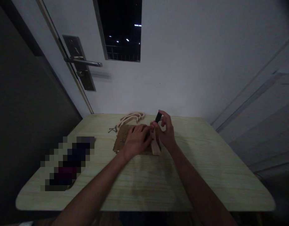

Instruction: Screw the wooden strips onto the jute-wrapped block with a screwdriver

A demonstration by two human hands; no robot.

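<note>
Toward the far edge of the pale table, a wooden piece lay on a brown slab. The left hand spread over the slab, fingertips by the wood; any grip was unclear. The right hand pinched a black tool over its far end. Work looked partway: loose screws and curved wooden parts lay apart, nearer the far edge.

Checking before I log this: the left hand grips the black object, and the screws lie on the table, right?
Not quite: in the head view the right hand, not the left hand, grips the black object. The screws do lie on the table.
</note>
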